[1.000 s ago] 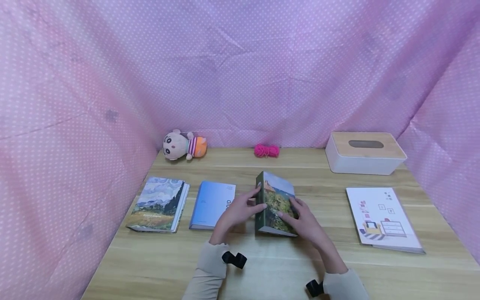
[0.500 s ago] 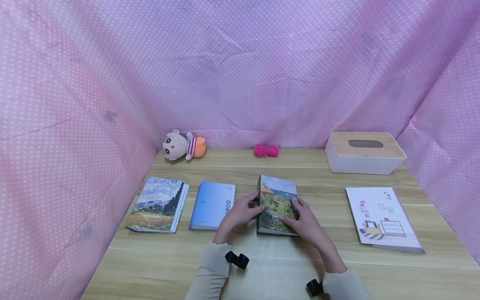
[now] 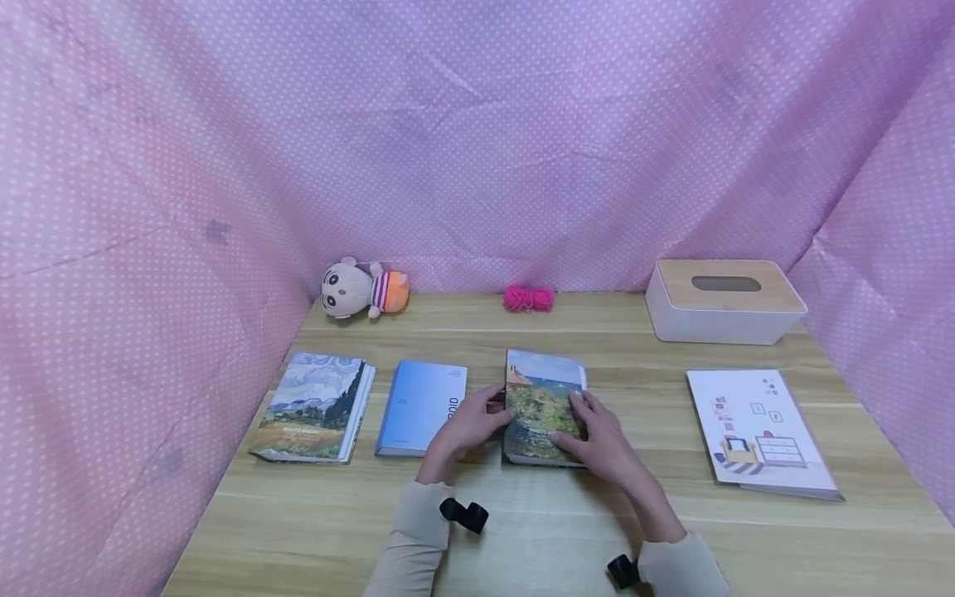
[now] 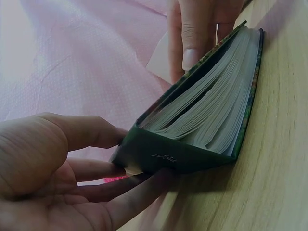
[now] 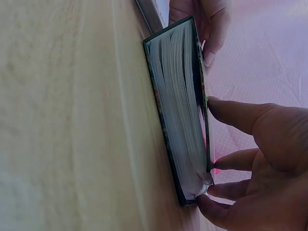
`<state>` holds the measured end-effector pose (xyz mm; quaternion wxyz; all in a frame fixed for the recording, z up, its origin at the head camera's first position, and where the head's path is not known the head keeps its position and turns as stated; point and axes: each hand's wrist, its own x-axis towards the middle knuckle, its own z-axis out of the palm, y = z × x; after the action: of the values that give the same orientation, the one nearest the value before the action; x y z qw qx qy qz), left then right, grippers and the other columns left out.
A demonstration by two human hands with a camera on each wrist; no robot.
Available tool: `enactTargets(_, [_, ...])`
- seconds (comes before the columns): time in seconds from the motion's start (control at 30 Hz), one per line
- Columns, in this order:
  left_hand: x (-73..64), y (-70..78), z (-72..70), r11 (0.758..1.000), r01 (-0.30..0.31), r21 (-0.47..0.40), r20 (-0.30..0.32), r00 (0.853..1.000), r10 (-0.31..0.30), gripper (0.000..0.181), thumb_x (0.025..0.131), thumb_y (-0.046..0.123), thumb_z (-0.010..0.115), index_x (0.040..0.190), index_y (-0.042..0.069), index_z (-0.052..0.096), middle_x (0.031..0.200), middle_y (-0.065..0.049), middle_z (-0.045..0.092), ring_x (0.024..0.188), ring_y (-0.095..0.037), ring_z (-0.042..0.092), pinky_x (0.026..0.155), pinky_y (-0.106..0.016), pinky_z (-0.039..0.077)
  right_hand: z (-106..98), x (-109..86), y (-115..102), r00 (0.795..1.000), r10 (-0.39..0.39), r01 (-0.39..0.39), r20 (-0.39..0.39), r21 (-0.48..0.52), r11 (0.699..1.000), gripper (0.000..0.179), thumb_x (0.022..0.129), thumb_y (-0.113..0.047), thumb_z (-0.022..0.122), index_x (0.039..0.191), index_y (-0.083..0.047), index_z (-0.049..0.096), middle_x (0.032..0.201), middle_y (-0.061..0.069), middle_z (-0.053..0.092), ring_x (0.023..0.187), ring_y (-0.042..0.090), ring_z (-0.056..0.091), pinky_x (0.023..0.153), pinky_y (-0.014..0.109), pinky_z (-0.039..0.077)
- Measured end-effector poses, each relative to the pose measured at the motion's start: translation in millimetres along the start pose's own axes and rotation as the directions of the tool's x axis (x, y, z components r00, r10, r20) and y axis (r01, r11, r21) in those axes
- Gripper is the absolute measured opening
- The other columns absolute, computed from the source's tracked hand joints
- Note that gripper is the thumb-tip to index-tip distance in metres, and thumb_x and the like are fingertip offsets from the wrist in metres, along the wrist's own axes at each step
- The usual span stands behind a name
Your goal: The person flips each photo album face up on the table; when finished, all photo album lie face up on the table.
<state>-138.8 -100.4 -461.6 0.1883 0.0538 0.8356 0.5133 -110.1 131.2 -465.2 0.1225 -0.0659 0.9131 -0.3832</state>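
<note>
against pale wood (image 3: 552, 535), half-curled hands (image 3: 472, 421) (image 3: 604, 441) hold an album (image 3: 543, 405), spine (image 4: 195, 156) left, long axis front-to-back.

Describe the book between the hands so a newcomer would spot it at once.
On the wooden table, find the pink yarn at the back. In front of it is a book painted with yellow-green foliage under blue sky. Unlike the blue book, white book and cloudy-landscape book, it alone has both the left hand and right hand touching it.
</note>
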Motion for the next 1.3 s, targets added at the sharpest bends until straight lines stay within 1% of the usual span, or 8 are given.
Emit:
enactTargets(0.13, [0.1,-0.8,-1.7,0.997,-0.020,-0.068,0.006,1.000,0.021,0.055,0.096,0.018,0.057,0.147,0.009,0.037,0.138,-0.014,0.051,0.123,-0.031,0.052,0.099,-0.043,0.047,1.7,0.0,-1.0,1.000,-0.008,0.007,-0.013,-0.014,1.000,0.083,0.089,-0.045,0.064,0.151,-0.005,0.026,0.156,0.027,0.013,0.139,0.053,0.015,0.109,0.066,0.023])
enactTargets(0.3, [1.5,-3.8,-1.9,0.992,-0.048,-0.117,0.014,0.999,0.050,0.054,0.096,0.015,0.056,0.146,0.007,0.036,0.136,-0.016,0.051,0.122,-0.032,0.053,0.096,-0.043,0.049,3.5,0.0,-0.9,1.000,-0.003,0.003,-0.019,-0.004,1.000,0.083,0.088,-0.044,0.065,0.151,-0.006,0.025,0.157,0.025,0.012,0.140,0.050,0.012,0.110,0.064,0.022])
enactTargets(0.47, [2.0,-5.4,-1.6,0.989,-0.039,-0.144,0.011,0.999,0.041,0.055,0.096,0.014,0.056,0.147,0.006,0.035,0.135,-0.016,0.050,0.123,-0.032,0.052,0.096,-0.042,0.049,4.6,-0.4,-0.7,1.000,-0.007,0.007,-0.017,-0.008,1.000,0.084,0.088,-0.045,0.065,0.151,-0.006,0.025,0.157,0.025,0.012,0.140,0.050,0.011,0.109,0.065,0.023])
enactTargets(0.8, [0.4,-5.3,-2.9,0.986,-0.001,-0.166,0.017,1.000,0.004,0.058,0.096,0.014,0.056,0.148,0.004,0.032,0.136,-0.017,0.048,0.124,-0.034,0.051,0.096,-0.045,0.049,5.8,-1.2,-2.2,0.999,-0.025,0.024,-0.028,-0.032,0.999,0.082,0.088,-0.044,0.065,0.150,-0.005,0.027,0.156,0.026,0.014,0.139,0.051,0.013,0.109,0.065,0.023])
enactTargets(0.93, [0.8,-5.3,-2.6,0.987,0.005,-0.159,0.014,1.000,-0.003,0.057,0.097,0.013,0.055,0.148,0.004,0.031,0.136,-0.017,0.048,0.122,-0.033,0.052,0.095,-0.045,0.050,6.0,-1.3,-1.9,0.999,-0.022,0.021,-0.027,-0.038,0.999,0.083,0.088,-0.046,0.064,0.150,-0.006,0.027,0.156,0.026,0.014,0.140,0.051,0.014,0.109,0.065,0.024])
enactTargets(1.13, [-0.9,-3.4,-1.4,0.993,0.018,-0.118,-0.021,1.000,-0.021,0.055,0.097,0.017,0.055,0.146,0.004,0.035,0.133,-0.015,0.051,0.120,-0.030,0.054,0.095,-0.043,0.049,5.9,-1.9,-1.8,0.999,-0.028,0.027,-0.027,-0.040,0.999,0.082,0.088,-0.046,0.065,0.150,-0.005,0.029,0.156,0.026,0.015,0.139,0.051,0.015,0.108,0.065,0.025])
enactTargets(1.3, [-4.2,-0.4,-1.4,0.994,0.048,-0.102,-0.052,0.997,-0.053,0.061,0.096,0.023,0.057,0.148,0.003,0.032,0.138,-0.017,0.049,0.124,-0.031,0.051,0.100,-0.046,0.046,6.3,-2.6,-2.1,0.999,-0.029,0.028,-0.028,-0.020,0.999,0.083,0.087,-0.046,0.066,0.150,-0.006,0.030,0.156,0.025,0.015,0.140,0.050,0.015,0.108,0.065,0.024])
